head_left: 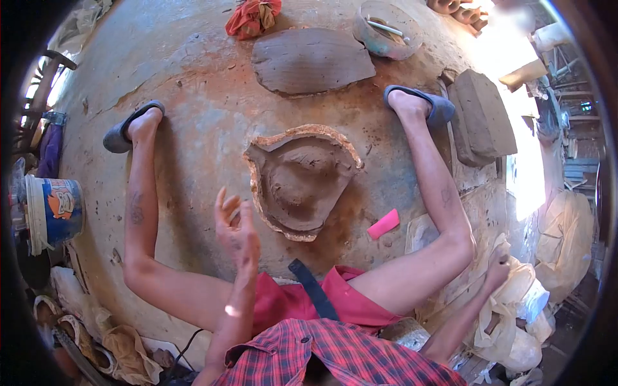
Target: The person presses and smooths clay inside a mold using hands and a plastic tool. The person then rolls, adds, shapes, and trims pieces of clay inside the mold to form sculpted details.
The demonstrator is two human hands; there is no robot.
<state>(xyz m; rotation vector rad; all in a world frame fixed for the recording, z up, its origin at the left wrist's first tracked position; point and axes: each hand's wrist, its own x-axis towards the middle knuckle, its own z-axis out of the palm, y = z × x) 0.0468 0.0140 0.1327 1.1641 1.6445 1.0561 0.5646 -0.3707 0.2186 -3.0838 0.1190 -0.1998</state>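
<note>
My left hand (pixel 238 235) is raised just left of a rough-rimmed mould (pixel 255 186), with its fingers apart and nothing in them. Dark wet clay (pixel 302 180) lines the inside of the mould, smeared and uneven at the bottom. Out to the right, my right hand (pixel 499 262) is closed beside crumpled clear plastic bags (pixel 515 286); what its fingers hold, if anything, is hidden. A flat pink piece (pixel 383 224) lies on the floor to the right of the mould.
Beyond the mould lie a clay slab (pixel 312 61), a red cloth (pixel 253 19) and a bowl (pixel 412 42) with a white stick. Stacked clay blocks (pixel 483 119) stand by my right foot. At the left is a blue bucket (pixel 64 209). My legs spread around the mould.
</note>
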